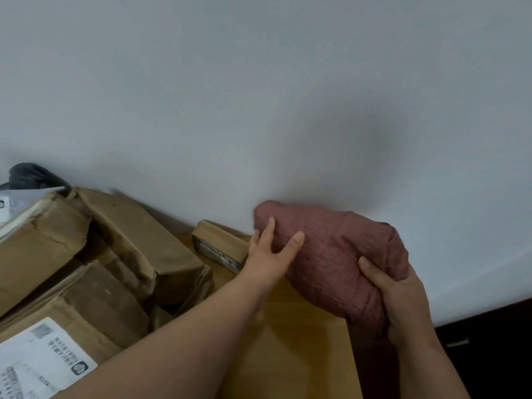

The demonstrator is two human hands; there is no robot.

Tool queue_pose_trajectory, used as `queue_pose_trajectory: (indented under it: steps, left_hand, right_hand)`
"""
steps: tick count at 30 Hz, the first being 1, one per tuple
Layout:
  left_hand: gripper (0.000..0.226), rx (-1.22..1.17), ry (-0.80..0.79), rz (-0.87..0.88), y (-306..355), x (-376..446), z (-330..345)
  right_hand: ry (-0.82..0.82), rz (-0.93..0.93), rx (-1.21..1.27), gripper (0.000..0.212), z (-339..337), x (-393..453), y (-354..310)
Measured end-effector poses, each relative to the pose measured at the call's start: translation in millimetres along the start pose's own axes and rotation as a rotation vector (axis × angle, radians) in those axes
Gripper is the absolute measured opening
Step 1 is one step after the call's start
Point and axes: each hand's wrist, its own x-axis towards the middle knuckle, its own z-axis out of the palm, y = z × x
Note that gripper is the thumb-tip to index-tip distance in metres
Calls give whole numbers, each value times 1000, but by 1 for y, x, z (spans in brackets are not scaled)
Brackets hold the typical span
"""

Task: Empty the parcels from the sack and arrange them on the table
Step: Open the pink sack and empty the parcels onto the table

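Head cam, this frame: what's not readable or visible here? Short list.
- Sack contents: head view, the reddish fabric hides whether any parcel is inside.
- Right hand fingers: wrapped behind the bunched sack, only the thumb shows.
- Label print on the near parcel: too small and blurred, also cut by the left edge.
- Small box by the wall: its right end is hidden by the left hand.
- Dark object top left: cut by the frame, unidentifiable.
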Motion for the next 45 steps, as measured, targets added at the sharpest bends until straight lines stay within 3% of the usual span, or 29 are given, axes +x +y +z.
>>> queue_pose_trajectory:
  steps: [2, 6, 9, 12, 15, 17, 20, 22, 23, 26, 29, 33, 36, 38, 39, 41, 45]
  left_hand:
    - [96, -82, -69, -82, 0, 13, -1]
    - [92, -305, -253, -254, -1, 27, 6]
    - [92, -401, -303, -332, -2, 37, 14]
    - [91, -486, -306, -378, -8, 48, 15]
    - [84, -578, -247, -461, -21, 63, 16]
    - [82, -606, -159, -519, -33, 72, 21]
    - [90, -486, 37, -551, -56, 88, 24]
    - [84, -313, 127, -505, -66, 84, 28]
    - [82, -213, 169, -444, -68, 78, 30]
    - [86, 185, 315, -110, -80, 45, 39]
    - [92, 491, 294, 36, -87, 33, 45]
    - [93, 451, 264, 6, -88, 49, 44]
    - [95, 383, 257, 6, -89, 57, 42]
    - [97, 399, 223, 36, -92, 56, 37]
    - [98, 422, 194, 47, -95, 55, 34]
    - [106, 472, 129, 55, -101, 52, 26]
    - [125, 566, 143, 38, -106, 50, 22]
  right_hand:
    - [-95, 87, 56, 83, -2, 11, 6]
    - [-275, 352, 259, 94, -8, 32, 18]
    - [-368, 471, 345, 110, -4, 40, 27]
    - [-429, 514, 377, 100, 2, 54, 34]
    - [-414, 496, 343, 70, 14, 77, 45]
    - [-353, 459, 328, 74, 24, 92, 58]
    - [-291, 384, 252, 65, 36, 110, 84]
    - [-261, 389, 164, 78, 38, 116, 101]
    - [-255, 380, 116, 85, 38, 119, 107]
    - [-290, 260, -176, 78, 45, 123, 109]
    - [-120, 143, -628, 86, 51, 128, 95]
    - [-27, -30, -540, 91, 53, 111, 75]
    - [-272, -105, -470, 101, 48, 82, 83]
    - [-479, -75, -570, 122, 37, 66, 98]
    - [-507, -76, -663, 128, 30, 63, 106]
    - [-438, -120, -875, 131, 23, 63, 122]
    - [-46, -171, -1233, 110, 33, 64, 131]
